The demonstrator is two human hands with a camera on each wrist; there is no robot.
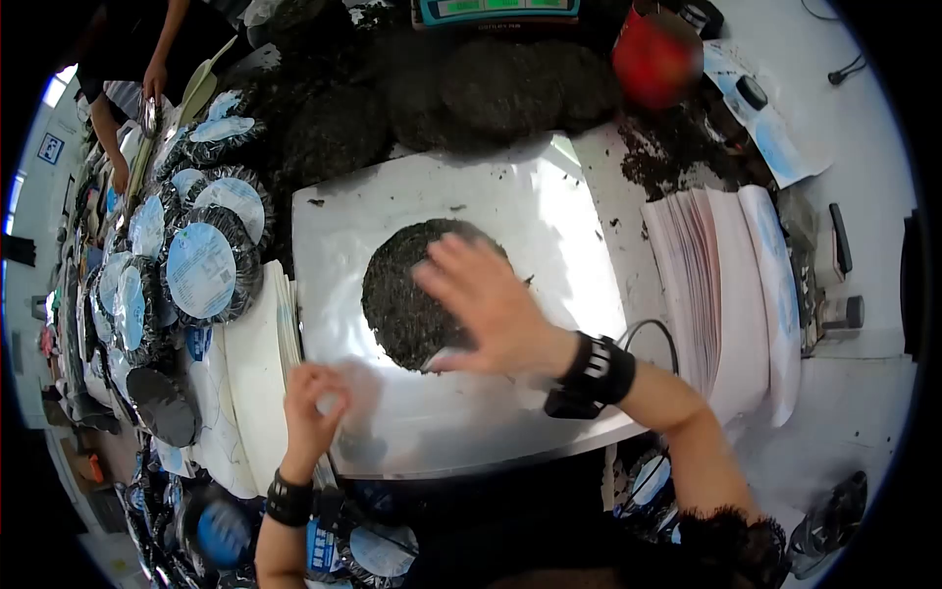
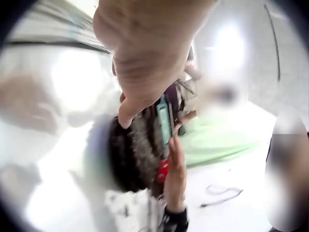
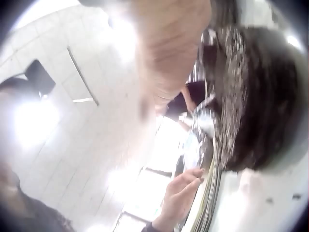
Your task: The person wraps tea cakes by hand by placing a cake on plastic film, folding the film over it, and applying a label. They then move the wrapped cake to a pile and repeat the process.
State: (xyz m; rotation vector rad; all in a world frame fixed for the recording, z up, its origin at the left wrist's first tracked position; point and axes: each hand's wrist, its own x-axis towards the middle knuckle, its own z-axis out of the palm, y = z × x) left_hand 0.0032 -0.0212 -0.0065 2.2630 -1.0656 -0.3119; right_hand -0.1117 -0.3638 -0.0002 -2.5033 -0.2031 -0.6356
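Observation:
A dark round cake of dried, leafy material lies flat on a shiny metal tray. Over its right part, my right hand is spread with straight fingers, blurred; it overlaps the cake in the head view. My left hand hovers at the tray's left front edge, fingers loosely bent, nothing seen in them. Beside it stands a stack of pale sheets. From the right wrist view, the cake shows its thick, rough side, and the left hand appears close to the sheet edges.
Several more dark cakes are heaped behind the tray, near a scale and a red container. Wrapped cakes with blue labels pile up at left. Another sheet stack lies right. A person stands far left.

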